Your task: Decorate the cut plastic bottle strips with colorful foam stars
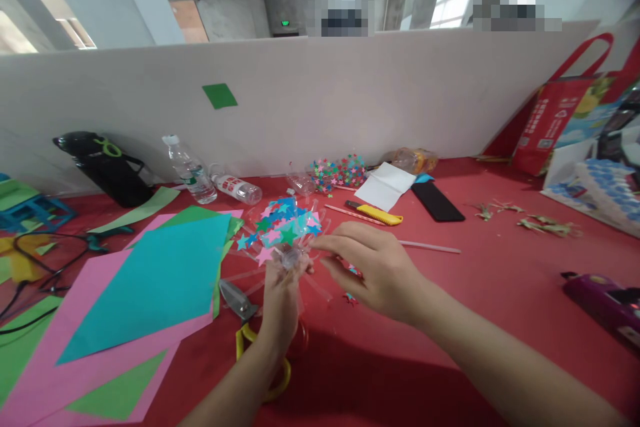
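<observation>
My left hand [283,290] is closed round the base of a clear plastic bottle piece cut into spreading strips [291,257]. Blue, green and pink paper stars [283,223] cover its top. Beside it on the right, my right hand [373,267] is held with its fingers stretched out and parted, fingertips close to the strips; I see nothing in it. A few small stars [351,298] lie under that hand. Scissors with yellow handles [240,340] rest on the red table, partly hidden by my left forearm.
Coloured paper sheets [155,287] cover the left side. Behind stand a black flask [107,170] and a water bottle [189,173]. A yellow utility knife [377,212], a black phone [437,200] and star-filled plastic [339,172] lie farther back. A purple device [605,303] is at right.
</observation>
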A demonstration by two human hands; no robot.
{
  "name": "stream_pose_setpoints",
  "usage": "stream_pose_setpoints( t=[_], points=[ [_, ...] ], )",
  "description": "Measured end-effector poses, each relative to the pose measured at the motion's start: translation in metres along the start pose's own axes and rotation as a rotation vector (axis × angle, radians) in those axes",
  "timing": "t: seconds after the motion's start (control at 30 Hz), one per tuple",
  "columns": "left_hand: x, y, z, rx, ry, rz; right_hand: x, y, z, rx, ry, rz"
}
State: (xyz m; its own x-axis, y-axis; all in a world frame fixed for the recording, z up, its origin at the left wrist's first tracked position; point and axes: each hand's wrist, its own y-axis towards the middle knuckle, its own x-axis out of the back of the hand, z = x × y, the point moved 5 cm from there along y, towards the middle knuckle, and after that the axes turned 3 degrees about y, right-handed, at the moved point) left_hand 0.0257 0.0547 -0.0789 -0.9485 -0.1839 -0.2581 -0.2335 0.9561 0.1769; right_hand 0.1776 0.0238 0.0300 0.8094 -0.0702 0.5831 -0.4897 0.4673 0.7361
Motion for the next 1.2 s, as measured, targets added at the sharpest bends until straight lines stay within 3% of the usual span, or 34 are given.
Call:
stream_pose_setpoints(
  t=[0.2,0.3,0.47,0.6,0.73,0.93,1.2],
  points=[
    [0.001,0.002,-0.001,-0.014,-0.024,-0.013,0.026,0.002,-0.004,-0.105,0.025,-0.230],
    [0.002,0.003,0.000,-0.001,-0.046,-0.045,0.027,0.005,-0.008,-0.165,0.011,-0.242],
    [0.003,0.003,-0.002,0.000,-0.017,-0.067,0.009,0.005,-0.020,-0.234,-0.019,0.008],
    [0.003,0.002,-0.004,0.013,-0.001,-0.068,-0.006,0.001,-0.015,-0.174,-0.085,0.271],
    [0.004,0.001,-0.004,0.028,-0.013,-0.085,-0.013,0.000,-0.002,-0.106,-0.145,0.363],
    [0.008,0.003,0.005,0.014,0.035,-0.078,-0.013,-0.001,0.008,0.113,-0.297,0.223],
    [0.004,0.003,0.002,-0.037,0.106,-0.027,-0.004,0.002,0.012,0.145,-0.398,0.103]
  ],
)
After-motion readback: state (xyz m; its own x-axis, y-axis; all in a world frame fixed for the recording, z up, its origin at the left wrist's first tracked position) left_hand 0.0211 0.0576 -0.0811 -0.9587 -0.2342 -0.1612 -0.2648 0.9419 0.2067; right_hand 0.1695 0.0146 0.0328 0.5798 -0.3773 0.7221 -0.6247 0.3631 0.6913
